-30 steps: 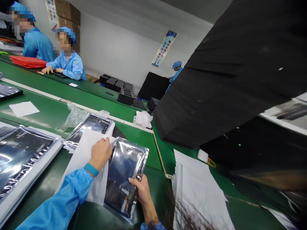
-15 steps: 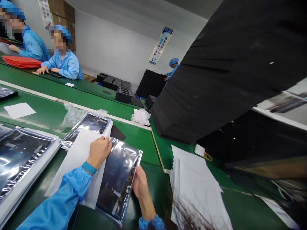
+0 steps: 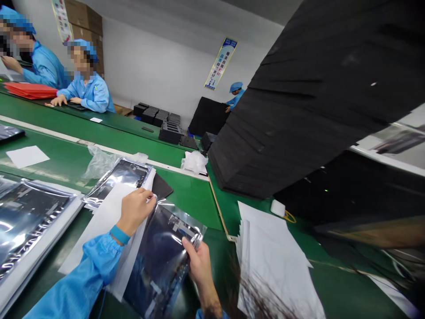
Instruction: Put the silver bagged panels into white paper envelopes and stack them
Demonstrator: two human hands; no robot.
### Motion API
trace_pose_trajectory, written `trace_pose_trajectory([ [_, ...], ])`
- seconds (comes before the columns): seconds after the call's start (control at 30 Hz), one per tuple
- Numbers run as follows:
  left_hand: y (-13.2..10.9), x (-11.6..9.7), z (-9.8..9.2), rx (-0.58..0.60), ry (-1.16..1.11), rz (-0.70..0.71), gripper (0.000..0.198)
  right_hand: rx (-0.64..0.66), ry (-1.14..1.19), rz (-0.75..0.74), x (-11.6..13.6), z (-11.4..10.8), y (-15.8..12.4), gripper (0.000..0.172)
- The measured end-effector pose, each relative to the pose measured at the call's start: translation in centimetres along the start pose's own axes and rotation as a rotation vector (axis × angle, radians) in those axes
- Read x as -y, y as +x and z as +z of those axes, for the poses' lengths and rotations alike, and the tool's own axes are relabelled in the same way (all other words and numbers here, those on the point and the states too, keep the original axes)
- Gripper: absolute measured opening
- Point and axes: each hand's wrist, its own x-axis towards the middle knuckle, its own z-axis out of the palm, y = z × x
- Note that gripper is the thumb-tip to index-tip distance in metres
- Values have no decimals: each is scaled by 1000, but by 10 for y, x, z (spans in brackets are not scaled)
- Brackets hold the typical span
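A shiny, see-through antistatic bag (image 3: 156, 261) with a dark electronic panel inside is held over the green bench. My left hand (image 3: 137, 210), with a blue band at the wrist, pinches the bag's upper left corner. On the right edge, my right hand (image 3: 200, 263) grips the bag with its thumb on top and its other fingers mostly hidden beneath. White paper (image 3: 109, 221) lies under my left forearm and along the bag's left side. Just beyond it rests another bagged panel (image 3: 122, 173).
To the left lies a stack of bagged panels with white sheets (image 3: 43, 221). A pile of white paper (image 3: 272, 257) sits to the right. Tall black foam sheets (image 3: 285, 102) lean in from the right. Crumpled clear plastic (image 3: 99, 161) lies ahead. Co-workers in blue sit across the bench.
My right hand has shifted its hold, and its thumb now shows on top of the bag's edge. The bag has swung nearer, its lower end out of frame. My left hand stays at the corner.
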Motion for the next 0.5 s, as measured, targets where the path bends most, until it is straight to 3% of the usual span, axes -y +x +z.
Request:
trace_pose_trajectory([
  [0.2, -1, -9, -17, -58, -150, -33, 16, 37, -162, -59, 31, 0, -18, 30],
  [0.37, -6, -17, -31, -143, -224, -23, 15, 34, -275, -76, 39, 0, -31, 32],
  [0.5, -10, -21, -41, -253, -257, 12, 15, -161, -339, -70, 42, 5, -46, 32],
])
